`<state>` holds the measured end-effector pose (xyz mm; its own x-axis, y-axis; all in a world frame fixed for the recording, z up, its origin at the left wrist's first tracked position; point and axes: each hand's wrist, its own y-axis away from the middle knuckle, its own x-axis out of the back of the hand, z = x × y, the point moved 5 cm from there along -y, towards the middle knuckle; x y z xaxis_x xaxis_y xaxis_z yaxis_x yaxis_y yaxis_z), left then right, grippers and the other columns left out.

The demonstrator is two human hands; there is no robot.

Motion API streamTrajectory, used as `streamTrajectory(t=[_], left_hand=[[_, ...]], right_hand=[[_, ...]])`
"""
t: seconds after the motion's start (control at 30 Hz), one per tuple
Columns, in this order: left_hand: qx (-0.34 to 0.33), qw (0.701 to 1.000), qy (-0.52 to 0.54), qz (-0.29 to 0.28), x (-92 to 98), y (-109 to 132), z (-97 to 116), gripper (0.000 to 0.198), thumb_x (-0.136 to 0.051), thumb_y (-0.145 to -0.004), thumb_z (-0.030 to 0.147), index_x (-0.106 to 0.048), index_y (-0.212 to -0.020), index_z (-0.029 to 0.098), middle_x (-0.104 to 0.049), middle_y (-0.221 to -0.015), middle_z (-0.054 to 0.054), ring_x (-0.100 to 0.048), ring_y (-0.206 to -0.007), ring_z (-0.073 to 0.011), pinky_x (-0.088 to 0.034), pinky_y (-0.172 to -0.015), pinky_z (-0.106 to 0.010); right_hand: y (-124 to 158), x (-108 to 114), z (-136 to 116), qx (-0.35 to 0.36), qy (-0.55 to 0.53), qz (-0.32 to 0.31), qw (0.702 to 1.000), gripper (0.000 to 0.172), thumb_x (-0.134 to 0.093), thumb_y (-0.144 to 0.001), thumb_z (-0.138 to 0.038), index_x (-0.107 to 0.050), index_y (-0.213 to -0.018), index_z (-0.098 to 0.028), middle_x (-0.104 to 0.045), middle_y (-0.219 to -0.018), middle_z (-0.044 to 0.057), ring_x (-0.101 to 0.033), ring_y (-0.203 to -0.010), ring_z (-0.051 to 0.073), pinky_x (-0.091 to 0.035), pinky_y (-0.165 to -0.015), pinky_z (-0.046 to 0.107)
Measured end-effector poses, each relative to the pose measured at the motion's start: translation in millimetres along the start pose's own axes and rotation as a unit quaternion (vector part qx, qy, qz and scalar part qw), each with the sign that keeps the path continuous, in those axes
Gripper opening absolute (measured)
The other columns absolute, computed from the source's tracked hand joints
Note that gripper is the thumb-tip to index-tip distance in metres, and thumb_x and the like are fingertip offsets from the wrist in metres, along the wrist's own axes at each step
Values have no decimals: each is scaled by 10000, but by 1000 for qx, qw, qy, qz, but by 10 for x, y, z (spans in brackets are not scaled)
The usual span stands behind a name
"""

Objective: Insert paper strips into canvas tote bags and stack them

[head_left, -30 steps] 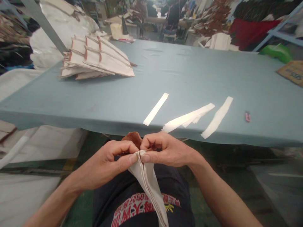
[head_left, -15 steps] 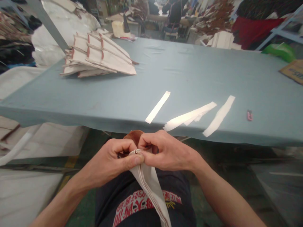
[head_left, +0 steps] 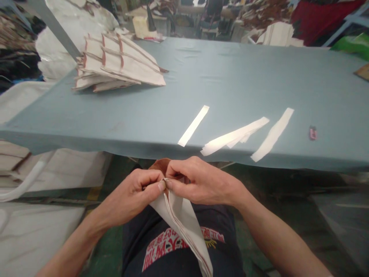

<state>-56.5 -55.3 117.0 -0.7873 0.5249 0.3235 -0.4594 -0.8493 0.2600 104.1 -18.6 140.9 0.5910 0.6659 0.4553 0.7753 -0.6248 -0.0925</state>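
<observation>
Close to my body, just below the table's front edge, a cream fabric piece [head_left: 184, 219] with a brown seam hangs down over a dark printed apron [head_left: 173, 250]. My left hand [head_left: 141, 188] pinches its top edge between thumb and bent fingers. Right beside it, thumb tip nearly touching the other thumb, my right hand [head_left: 196, 181] pinches the same edge. A brown part [head_left: 161, 164] of the piece shows behind the fingers. Folded layers run down from the pinch toward the lower right. What lies inside the curled fingers is hidden.
On the blue-covered table [head_left: 230, 84] lie several white strips [head_left: 235, 136] and a small pink object [head_left: 313, 133]. A stack of cream fabric pieces with brown edges [head_left: 123, 61] sits at the left. Below left is a white tray-like surface [head_left: 37, 231]. Red cloth [head_left: 319, 19] hangs behind.
Both hands have shifted slightly left, and the thumb tips sit closer together at the fabric's top edge. The cloth below spreads wider. The view has tilted down a little.
</observation>
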Motion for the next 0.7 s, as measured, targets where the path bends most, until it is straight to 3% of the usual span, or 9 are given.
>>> streamTrajectory(t=[0.17, 0.3, 0.37, 0.43, 0.57, 0.7], left_hand=[[-55, 997, -43, 41, 52, -21, 60, 455, -474, -1012, 461, -394, -629, 228, -326, -620, 51, -324, -549, -110, -268, -503, -251], [-73, 988, -63, 123, 121, 9, 137, 447, -470, -1011, 405, -384, -609, 231, -306, -586, 56, -302, -525, -108, -246, -490, -261], [-75, 981, -71, 165, 127, 47, 173, 428, -454, -1023, 365, -438, -620, 223, -350, -600, 52, -326, -535, -112, -267, -497, -260], [-81, 972, -86, 205, 108, 97, 201, 405, -461, -1028, 324, -511, -643, 212, -437, -628, 40, -397, -558, -119, -307, -509, -253], [-89, 945, -120, 290, 28, 210, 181, 387, -505, -1019, 308, -583, -655, 204, -552, -633, 28, -504, -571, -130, -358, -510, -242], [-66, 930, -108, 345, -71, 288, 28, 402, -483, -1022, 337, -599, -659, 208, -484, -562, 54, -434, -497, -119, -335, -470, -244]], right_hand=[[-49, -35, -29, 18, 57, 7, 998, 199, -626, -982, -111, -544, -826, -203, -606, -774, -37, -516, -680, 114, -332, -666, 271], [-42, -3, 5, 11, 12, 111, 994, 69, -671, -1003, -221, -630, -949, -207, -736, -986, 34, -642, -925, 184, -447, -820, 312], [-13, 12, 29, -12, -11, 165, 986, 84, -680, -1003, -284, -651, -1007, -205, -755, -1081, 61, -657, -1004, 207, -470, -870, 340], [9, -18, 56, -61, -19, 173, 983, 151, -688, -1000, -355, -661, -994, -206, -759, -1039, 53, -659, -948, 205, -469, -829, 343], [37, -188, 79, -154, -11, 129, 980, 246, -686, -1009, -420, -660, -895, -203, -722, -861, 13, -615, -789, 172, -402, -725, 324], [105, -422, 164, -178, -67, 145, 971, 45, -661, -949, -238, -665, -912, -211, -675, -817, -23, -570, -745, 150, -371, -701, 310]])
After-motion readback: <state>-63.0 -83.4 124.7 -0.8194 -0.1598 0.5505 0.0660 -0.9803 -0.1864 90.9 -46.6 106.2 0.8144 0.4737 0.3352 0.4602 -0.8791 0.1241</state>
